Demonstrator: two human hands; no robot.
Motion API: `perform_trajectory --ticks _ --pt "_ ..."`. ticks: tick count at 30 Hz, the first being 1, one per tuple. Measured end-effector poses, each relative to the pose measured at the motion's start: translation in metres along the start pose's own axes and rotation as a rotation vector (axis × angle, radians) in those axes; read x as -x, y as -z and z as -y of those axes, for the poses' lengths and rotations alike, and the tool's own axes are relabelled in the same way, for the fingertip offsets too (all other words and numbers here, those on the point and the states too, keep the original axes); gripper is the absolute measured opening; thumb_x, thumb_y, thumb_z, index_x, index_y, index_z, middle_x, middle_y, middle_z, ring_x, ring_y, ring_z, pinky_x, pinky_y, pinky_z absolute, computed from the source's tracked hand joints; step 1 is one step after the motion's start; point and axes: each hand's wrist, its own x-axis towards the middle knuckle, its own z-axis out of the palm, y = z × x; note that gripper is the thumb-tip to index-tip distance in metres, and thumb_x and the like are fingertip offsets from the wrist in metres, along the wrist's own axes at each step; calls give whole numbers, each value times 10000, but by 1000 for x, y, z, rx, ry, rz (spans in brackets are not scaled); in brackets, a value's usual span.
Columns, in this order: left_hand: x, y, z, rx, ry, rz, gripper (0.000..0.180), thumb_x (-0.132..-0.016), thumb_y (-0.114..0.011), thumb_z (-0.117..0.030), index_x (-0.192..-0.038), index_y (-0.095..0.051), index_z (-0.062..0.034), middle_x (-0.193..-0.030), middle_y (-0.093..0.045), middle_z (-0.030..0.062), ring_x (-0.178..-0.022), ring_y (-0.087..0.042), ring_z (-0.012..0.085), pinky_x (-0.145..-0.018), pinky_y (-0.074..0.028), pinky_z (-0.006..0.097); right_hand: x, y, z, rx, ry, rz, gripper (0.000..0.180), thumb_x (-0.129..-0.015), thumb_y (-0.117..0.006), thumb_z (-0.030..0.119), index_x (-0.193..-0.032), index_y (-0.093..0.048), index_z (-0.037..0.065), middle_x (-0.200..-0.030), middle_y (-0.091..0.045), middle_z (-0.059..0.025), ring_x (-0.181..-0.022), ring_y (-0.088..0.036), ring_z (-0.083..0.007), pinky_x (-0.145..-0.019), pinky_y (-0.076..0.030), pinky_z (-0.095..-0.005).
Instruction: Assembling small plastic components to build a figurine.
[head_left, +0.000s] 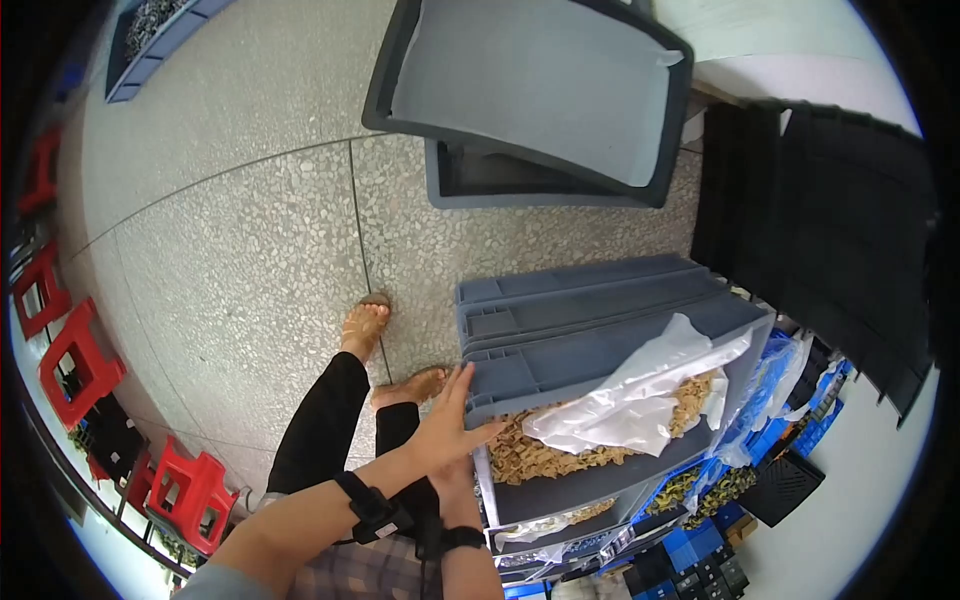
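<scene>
An open, blue-grey plastic crate (560,372) stands upright atop a matching crate (580,296), holding tan, crinkled pieces (548,462) partly covered by a crumpled, glossy white sheet (622,412) spread across the crate's far portion.

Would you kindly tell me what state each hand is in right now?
Left hand: open, spread at the gray crate's corner.
Right hand: partly hidden behind the left; cannot tell.
</scene>
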Motion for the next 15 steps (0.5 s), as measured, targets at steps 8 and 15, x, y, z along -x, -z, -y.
perform_trajectory --ticks 8,15 --pt "93 96 -49 9 56 100 515 -832 -585 -294 -1228 -436 0 -1168 -514 165 -1060 -519 235 -902 -406 337 120 -74 22 709 153 251 403 -920 -438 310 -1188 -462 9 -1060 -578 -136 -983 -570 -225 -860 -440 -315" --pt "295 91 -15 -252 -444 -155 364 -829 -561 -283 -1090 -559 -30 -999 -596 155 -894 -576 290 -772 -447 346 211 -53 -60 1760 580 826 320 -907 -451 231 -1128 -534 15 -1103 -569 -125 -1030 -522 -223 -882 -409 -303"
